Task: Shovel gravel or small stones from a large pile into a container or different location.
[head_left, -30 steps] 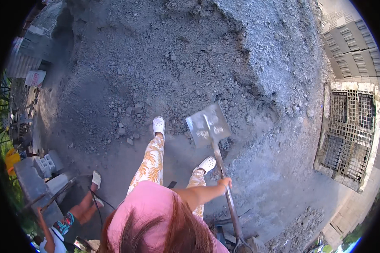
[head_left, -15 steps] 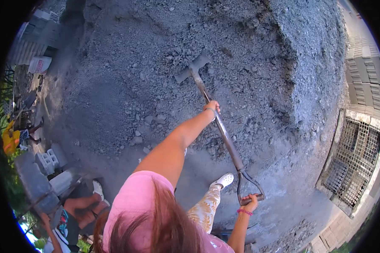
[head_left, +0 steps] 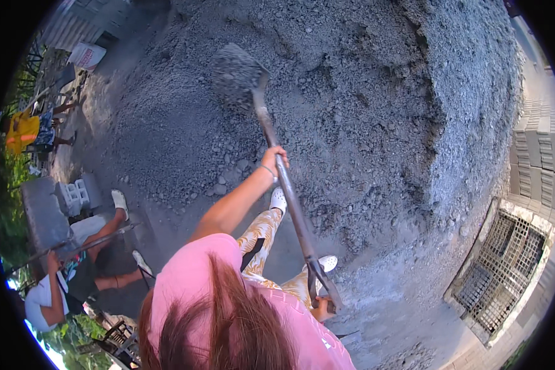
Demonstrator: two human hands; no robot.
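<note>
Both my hands are on a long shovel (head_left: pixel 291 206). My left hand (head_left: pixel 274 160) is wrapped round the middle of its shaft, out ahead of me. At the near end, my right hand (head_left: pixel 321 308) grips the D-shaped handle close to my body, partly covered by the handle. A heap of grey gravel (head_left: pixel 237 77) covers the blade, which is up over the big gravel pile (head_left: pixel 357 123). Only the blade's neck and edge show under the load.
At left, a person in white (head_left: pixel 46 299) holds a long tool beside concrete blocks (head_left: pixel 74 197). Another person in yellow (head_left: pixel 23 132) is farther off, near a white sack (head_left: pixel 87 56). A rusty metal grate (head_left: pixel 505 256) and stacked blocks (head_left: pixel 533 163) lie at right.
The shovel blade has come up out of the gravel, loaded, and swung to the left. My right hand has moved left, nearer my body. The person in white has shifted position.
</note>
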